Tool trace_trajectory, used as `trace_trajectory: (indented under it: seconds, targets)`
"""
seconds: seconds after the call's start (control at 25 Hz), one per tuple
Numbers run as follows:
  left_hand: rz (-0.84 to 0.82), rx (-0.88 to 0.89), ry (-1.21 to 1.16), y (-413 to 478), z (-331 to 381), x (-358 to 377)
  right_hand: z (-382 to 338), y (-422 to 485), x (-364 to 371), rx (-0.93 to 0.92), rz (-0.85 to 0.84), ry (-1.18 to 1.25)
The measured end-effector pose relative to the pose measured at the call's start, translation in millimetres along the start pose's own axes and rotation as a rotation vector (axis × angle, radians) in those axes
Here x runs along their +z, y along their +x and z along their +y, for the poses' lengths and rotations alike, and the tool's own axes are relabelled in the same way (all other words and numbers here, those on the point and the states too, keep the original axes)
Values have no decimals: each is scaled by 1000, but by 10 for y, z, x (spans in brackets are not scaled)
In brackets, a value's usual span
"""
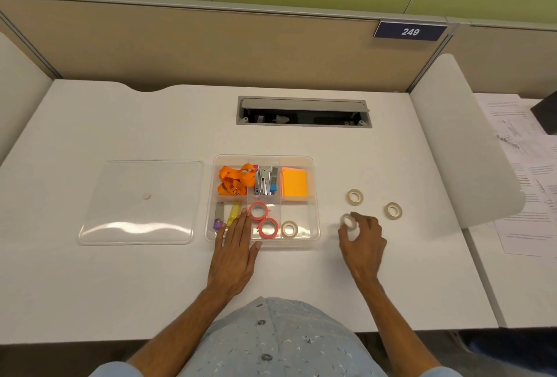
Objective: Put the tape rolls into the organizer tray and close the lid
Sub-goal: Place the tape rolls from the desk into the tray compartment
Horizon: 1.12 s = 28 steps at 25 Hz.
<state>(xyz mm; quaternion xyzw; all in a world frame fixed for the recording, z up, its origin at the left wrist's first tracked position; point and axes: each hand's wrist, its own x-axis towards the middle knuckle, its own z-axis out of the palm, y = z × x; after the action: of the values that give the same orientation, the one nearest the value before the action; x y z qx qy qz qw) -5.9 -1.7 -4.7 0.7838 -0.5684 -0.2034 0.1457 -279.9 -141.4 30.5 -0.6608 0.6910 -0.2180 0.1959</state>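
Above desk (180,123), partition sign (410,32) "249"; right hand (363,241) around tape roll (349,222)

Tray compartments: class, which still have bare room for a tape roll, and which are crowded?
Bare room: the tray's front right compartment, behind and right of its one white roll. Crowded: the front middle, filled by two red rolls, and the whole back row. The left hand covers part of the front left.

Number plate (410,31): you can read "249", white on dark blue, on the partition wall.
Printed sheets (524,171): too blurred to read.
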Motion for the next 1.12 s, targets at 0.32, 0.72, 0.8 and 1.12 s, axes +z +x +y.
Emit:
trace_trajectory:
  seconds: [0.32, 0.72, 0.8, 1.12]
  targets:
    - [-9, 0, 7, -2, -5, -2, -398, -67, 192, -403, -264, -177]
    - [19, 15, 38, -12, -2, -6, -259, 6, 61, -343, -219, -138]
    - [22, 15, 30, -14, 0, -6, -195, 108, -14, -279, -184, -126]
    - [-12, -9, 61, 1, 10, -22, -32, 462, -183, -45, -311, -289]
